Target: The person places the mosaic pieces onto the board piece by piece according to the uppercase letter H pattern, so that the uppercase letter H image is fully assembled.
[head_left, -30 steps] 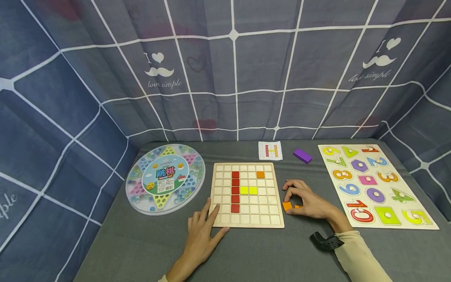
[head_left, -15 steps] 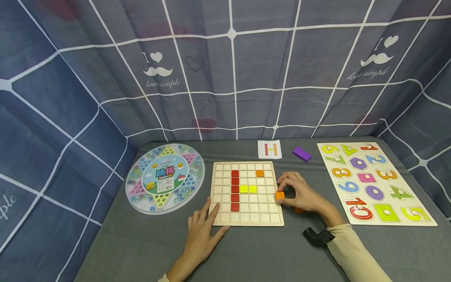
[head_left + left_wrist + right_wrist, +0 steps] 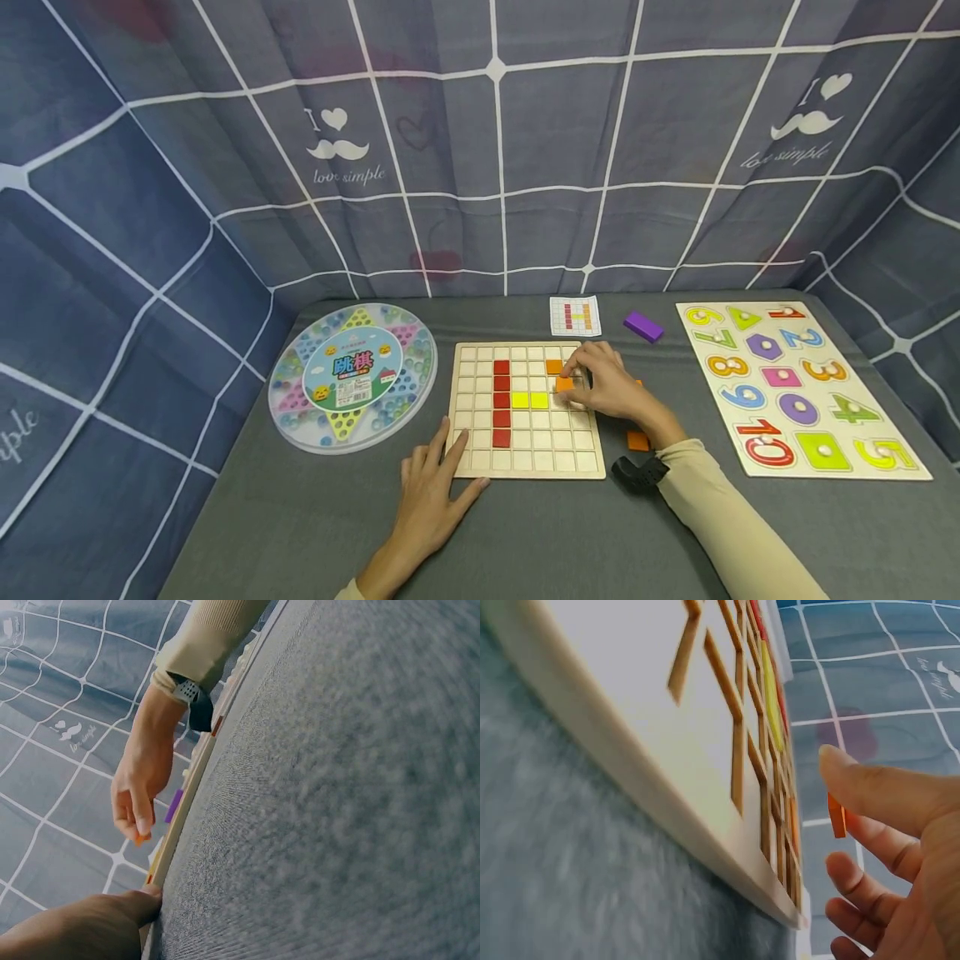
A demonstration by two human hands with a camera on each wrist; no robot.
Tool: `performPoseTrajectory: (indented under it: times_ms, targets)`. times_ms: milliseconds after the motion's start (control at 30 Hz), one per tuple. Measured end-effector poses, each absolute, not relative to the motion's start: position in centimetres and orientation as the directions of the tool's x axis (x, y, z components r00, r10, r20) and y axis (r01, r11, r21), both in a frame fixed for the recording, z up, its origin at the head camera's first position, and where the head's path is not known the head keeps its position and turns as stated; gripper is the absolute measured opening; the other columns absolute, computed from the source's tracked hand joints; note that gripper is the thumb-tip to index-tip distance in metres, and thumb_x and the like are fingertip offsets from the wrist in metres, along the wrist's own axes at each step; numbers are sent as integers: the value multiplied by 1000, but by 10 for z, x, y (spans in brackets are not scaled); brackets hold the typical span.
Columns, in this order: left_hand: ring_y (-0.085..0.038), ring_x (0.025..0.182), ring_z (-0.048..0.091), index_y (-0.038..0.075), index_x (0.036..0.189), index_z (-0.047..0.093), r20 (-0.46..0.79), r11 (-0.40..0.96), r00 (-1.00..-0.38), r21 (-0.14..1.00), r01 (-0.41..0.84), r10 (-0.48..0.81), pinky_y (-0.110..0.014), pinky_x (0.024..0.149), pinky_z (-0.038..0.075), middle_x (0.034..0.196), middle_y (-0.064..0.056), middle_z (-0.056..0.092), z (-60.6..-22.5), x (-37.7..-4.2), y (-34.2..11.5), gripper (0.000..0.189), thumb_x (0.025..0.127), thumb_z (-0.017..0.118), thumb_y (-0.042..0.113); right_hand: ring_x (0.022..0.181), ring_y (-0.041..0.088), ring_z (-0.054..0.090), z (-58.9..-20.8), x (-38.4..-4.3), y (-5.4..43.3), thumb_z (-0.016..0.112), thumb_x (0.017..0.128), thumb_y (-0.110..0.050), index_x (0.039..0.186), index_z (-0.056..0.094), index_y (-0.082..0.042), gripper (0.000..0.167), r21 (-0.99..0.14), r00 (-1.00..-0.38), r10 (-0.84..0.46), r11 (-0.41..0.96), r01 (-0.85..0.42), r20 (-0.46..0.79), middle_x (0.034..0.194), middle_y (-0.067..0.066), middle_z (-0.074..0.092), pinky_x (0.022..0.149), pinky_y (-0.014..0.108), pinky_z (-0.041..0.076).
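Observation:
A wooden grid board (image 3: 555,460) lies flat on the table. In its cells sit a column of several red tiles (image 3: 501,400), two yellow tiles (image 3: 529,401) side by side, and one orange tile (image 3: 553,367) towards the back right. My right hand (image 3: 611,385) is over the board's right side, pinching another orange square tile (image 3: 837,816) between thumb and index finger, just in front of the placed orange one. With its fingers spread, my left hand (image 3: 427,496) rests at the board's front left corner; its thumb (image 3: 142,901) shows at the edge in the left wrist view.
A loose orange tile (image 3: 638,440) lies right of the board, near the right wrist. Behind stand a small pattern card (image 3: 575,331) and a purple block (image 3: 643,327). A round marble game box (image 3: 411,423) is at left, a number puzzle board (image 3: 712,333) at right.
My right hand has lifted an orange tile from the table right of the board and carried it left and back, over the grid. My left hand has stayed in place.

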State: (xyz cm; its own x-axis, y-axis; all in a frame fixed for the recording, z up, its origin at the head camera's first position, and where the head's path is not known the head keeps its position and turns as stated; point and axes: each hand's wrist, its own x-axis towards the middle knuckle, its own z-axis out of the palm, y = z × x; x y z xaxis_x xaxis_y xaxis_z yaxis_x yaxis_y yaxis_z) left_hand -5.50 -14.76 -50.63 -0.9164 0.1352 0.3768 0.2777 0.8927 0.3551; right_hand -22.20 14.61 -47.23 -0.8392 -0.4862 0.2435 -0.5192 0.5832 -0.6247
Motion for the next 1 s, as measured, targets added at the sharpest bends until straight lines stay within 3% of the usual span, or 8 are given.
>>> performPoseTrajectory:
  times_ms: [200, 1000]
  targets:
    - [-15, 89, 39, 14, 143, 53, 380, 891, -915, 355, 282, 138, -36, 77, 27, 153, -18, 40, -506, -56, -146, 72, 84, 72, 50, 105, 23, 40, -480, -229, 141, 88, 72, -27, 88, 64, -17, 30, -657, -853, -469, 573, -490, 228, 103, 1, 58, 91, 43, 21]
    - [-18, 90, 41, 14, 143, 52, 371, 889, -919, 363, 278, 135, -37, 78, 27, 153, -19, 39, -505, -57, -148, 73, 83, 73, 49, 114, 30, 40, -493, -238, 137, 86, 74, -24, 93, 67, -17, 28, -685, -851, -470, 542, -486, 233, 107, 3, 59, 93, 49, 18]
